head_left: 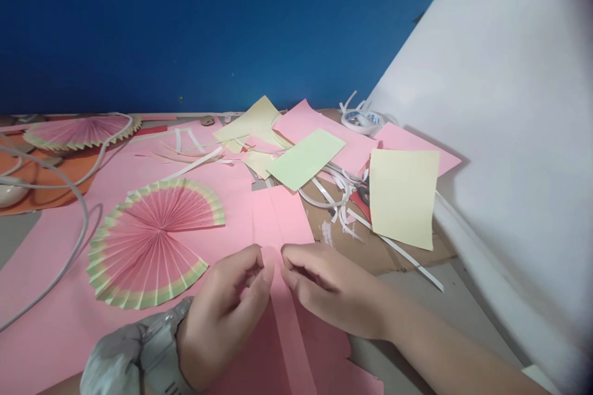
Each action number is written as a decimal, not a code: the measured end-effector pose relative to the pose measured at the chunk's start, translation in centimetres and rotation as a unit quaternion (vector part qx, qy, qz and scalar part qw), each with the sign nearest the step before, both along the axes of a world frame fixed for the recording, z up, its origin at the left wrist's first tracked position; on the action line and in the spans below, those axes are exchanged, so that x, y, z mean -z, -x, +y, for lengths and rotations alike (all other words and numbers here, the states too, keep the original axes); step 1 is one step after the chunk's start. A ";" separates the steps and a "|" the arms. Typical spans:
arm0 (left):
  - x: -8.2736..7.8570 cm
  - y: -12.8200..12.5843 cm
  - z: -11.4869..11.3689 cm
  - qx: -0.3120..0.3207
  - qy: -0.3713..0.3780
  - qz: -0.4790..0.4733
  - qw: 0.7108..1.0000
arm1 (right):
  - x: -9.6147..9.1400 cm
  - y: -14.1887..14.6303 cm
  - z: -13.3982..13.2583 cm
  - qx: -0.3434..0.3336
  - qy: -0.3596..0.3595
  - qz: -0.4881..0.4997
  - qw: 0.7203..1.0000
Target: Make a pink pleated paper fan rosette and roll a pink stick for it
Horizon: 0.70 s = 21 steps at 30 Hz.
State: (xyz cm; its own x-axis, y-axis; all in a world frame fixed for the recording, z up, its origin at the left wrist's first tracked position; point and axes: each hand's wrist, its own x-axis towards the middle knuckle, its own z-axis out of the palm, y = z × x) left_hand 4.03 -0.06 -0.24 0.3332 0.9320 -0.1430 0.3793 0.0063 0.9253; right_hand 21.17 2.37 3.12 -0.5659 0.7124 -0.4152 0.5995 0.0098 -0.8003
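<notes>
A long strip of pink paper runs toward me between my hands, its far end lying over a pink sheet. My left hand pinches the strip's left edge between thumb and curled fingers. Opposite it, my right hand is closed on the right edge in the same way. Left of my hands lies a pleated paper fan, pink with a yellow and green rim, spread most of the way round like a watermelon slice. The fingertips partly hide the edges of the strip.
Large pink sheets cover the floor. A second fan lies behind a white cable. Green paper, yellow paper, white strips, dark-handled scissors and a tape roll lie on the right, beside a white surface.
</notes>
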 end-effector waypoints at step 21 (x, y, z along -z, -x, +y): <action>0.7 -0.1 -0.2 0.036 -0.042 0.036 0.998 | 1.4 -0.2 -0.8 0.024 -0.100 0.004 0.995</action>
